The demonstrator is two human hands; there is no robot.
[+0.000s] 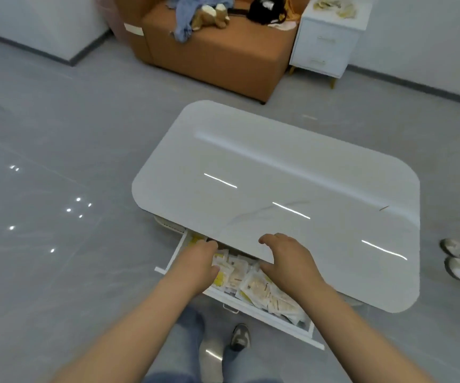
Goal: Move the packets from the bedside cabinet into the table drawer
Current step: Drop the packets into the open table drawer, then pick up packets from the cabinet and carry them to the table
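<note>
Left hand [195, 262], grip not discernible, and right hand [287, 258], loosely spread and seemingly empty, hover over packets [253, 286] heaped in the drawer [253, 310]; packets riding high may jam under the table [278, 175] on closing

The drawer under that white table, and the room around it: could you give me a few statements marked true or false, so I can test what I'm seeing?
1. The drawer is pulled open and packets lie in it. True.
2. The top of the bedside cabinet has nothing on it. False: a heap of packets lies there.
3. The left hand reaches down into the drawer. True.
4. The stuffed toy sits on the table. False: it lies on the orange seat beside the cabinet.
</note>
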